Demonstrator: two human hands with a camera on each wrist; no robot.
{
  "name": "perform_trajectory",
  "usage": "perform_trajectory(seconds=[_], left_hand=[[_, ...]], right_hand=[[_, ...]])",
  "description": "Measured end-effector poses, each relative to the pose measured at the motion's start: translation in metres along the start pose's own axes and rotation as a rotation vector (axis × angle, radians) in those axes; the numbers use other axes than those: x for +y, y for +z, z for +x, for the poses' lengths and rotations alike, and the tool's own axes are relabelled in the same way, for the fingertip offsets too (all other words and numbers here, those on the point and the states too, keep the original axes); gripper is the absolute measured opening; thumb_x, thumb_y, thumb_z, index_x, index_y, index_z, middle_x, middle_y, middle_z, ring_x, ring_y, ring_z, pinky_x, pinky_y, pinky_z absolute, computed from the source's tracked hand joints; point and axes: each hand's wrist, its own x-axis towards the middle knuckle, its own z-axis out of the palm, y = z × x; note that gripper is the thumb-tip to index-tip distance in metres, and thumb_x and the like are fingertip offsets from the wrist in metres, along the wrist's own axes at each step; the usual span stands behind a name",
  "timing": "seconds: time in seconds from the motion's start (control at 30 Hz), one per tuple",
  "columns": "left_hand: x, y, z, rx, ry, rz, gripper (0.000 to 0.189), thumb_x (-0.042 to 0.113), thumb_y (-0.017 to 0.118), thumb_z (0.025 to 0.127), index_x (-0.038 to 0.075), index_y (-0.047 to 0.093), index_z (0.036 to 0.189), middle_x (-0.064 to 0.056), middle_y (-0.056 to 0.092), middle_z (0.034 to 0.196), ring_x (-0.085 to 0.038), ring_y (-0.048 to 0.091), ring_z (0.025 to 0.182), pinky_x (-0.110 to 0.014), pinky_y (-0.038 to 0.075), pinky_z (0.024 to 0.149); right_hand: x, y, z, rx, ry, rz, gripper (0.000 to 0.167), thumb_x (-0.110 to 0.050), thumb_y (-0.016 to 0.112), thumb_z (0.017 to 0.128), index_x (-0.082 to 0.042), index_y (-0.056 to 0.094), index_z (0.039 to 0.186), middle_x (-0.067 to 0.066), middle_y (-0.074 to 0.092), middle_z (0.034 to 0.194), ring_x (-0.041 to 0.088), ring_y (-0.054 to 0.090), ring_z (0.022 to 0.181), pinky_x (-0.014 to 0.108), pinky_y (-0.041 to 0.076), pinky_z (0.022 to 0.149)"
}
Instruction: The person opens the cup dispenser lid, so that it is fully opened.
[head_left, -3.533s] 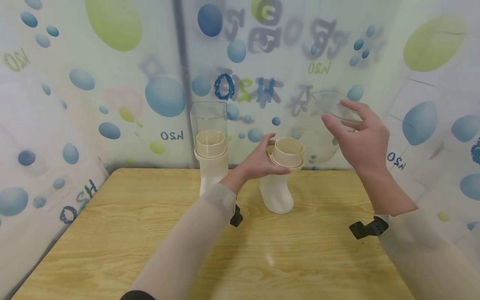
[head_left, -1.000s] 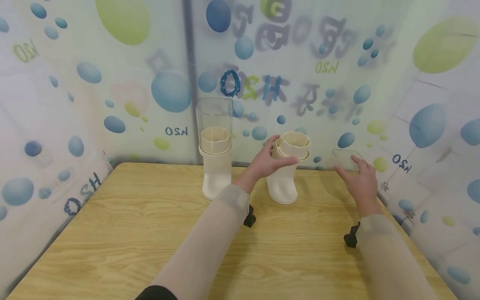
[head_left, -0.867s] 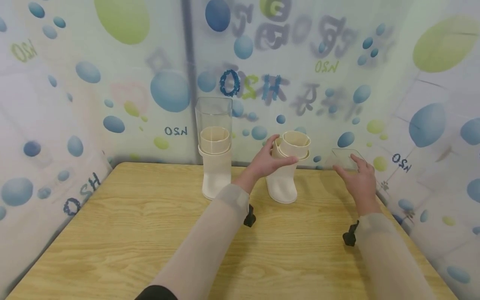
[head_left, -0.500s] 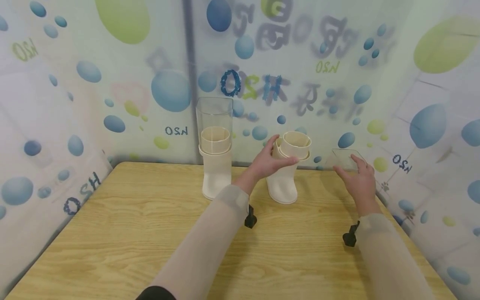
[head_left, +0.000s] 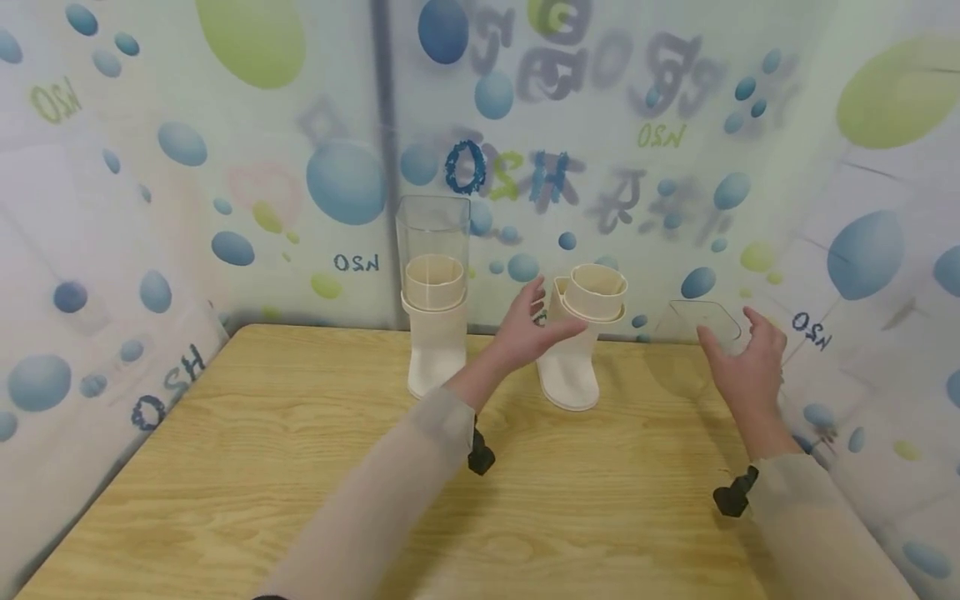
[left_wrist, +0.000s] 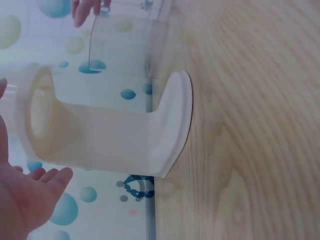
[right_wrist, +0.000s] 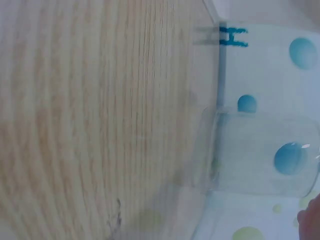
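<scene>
A cream dispenser base (head_left: 572, 367) with a round collar on top stands upright on the table. My left hand (head_left: 517, 333) is beside its collar, fingers spread and relaxed; the thumb passes in front of the rim, and whether it touches I cannot tell. In the left wrist view, a gap shows between the fingertips (left_wrist: 59, 179) and the base. To the right, a clear plastic container (head_left: 686, 329) stands on the table near the back edge. My right hand (head_left: 750, 362) is at its right side, thumb and fingers apart, not gripping it.
Left of the base stands a matching cream dispenser (head_left: 437, 350) with a clear container (head_left: 433, 229) fitted on top. The wooden table (head_left: 300, 467) ends at a patterned curtain (head_left: 285, 167) behind, with more curtain on both sides.
The right hand held the clear container in the air, then lowered it onto the table at the right. Both hands have since loosened; the left has drawn back slightly from the base's collar.
</scene>
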Motion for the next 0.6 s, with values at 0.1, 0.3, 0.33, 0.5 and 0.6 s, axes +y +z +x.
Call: perform_trajectory(seconds=[0.1, 0.3, 0.33, 0.5, 0.6], left_hand=[[0.004, -0.007, -0.017, -0.023, 0.030, 0.000, 0.098, 0.042, 0.083, 0.097, 0.015, 0.029, 0.174, -0.015, 0.037, 0.175, -0.037, 0.041, 0.161, -0.056, 0.046, 0.124], [0.008, -0.023, -0.056, -0.096, 0.080, 0.003, 0.078, 0.032, 0.082, 0.100, 0.014, 0.043, 0.166, -0.013, 0.049, 0.167, -0.031, 0.055, 0.150, -0.048, 0.056, 0.115], [0.008, -0.026, -0.062, -0.101, 0.086, 0.014, 0.076, 0.031, 0.082, 0.100, 0.014, 0.045, 0.165, -0.010, 0.051, 0.166, -0.030, 0.057, 0.148, -0.047, 0.057, 0.113], [0.011, -0.040, -0.093, -0.086, 0.118, 0.065, 0.067, 0.030, 0.081, 0.101, 0.018, 0.052, 0.161, -0.003, 0.059, 0.158, -0.026, 0.065, 0.141, -0.046, 0.059, 0.111], [0.014, -0.049, -0.109, -0.080, 0.131, 0.062, 0.061, 0.028, 0.080, 0.102, 0.019, 0.056, 0.157, -0.003, 0.063, 0.153, -0.025, 0.067, 0.137, -0.049, 0.059, 0.110]], right_hand=[[-0.011, -0.005, -0.010, -0.008, -0.046, 0.041, 0.081, -0.054, 0.066, 0.105, -0.015, 0.036, 0.170, 0.024, 0.030, 0.171, 0.044, 0.044, 0.152, 0.068, 0.039, 0.119], [-0.035, -0.008, -0.042, -0.050, -0.177, 0.073, 0.063, -0.039, 0.069, 0.107, -0.005, 0.052, 0.158, 0.018, 0.050, 0.154, 0.021, 0.060, 0.122, 0.020, 0.047, 0.105], [-0.039, -0.008, -0.048, -0.055, -0.204, 0.083, 0.060, -0.036, 0.070, 0.107, -0.004, 0.055, 0.155, 0.017, 0.053, 0.151, 0.013, 0.061, 0.116, 0.013, 0.045, 0.100], [-0.058, -0.004, -0.074, -0.092, -0.318, 0.107, 0.049, -0.027, 0.073, 0.106, -0.004, 0.061, 0.147, 0.011, 0.060, 0.138, -0.010, 0.055, 0.098, 0.004, 0.044, 0.089], [-0.069, 0.002, -0.088, -0.115, -0.383, 0.120, 0.044, -0.021, 0.076, 0.104, -0.004, 0.063, 0.143, 0.011, 0.063, 0.134, -0.011, 0.056, 0.097, 0.003, 0.045, 0.087]])
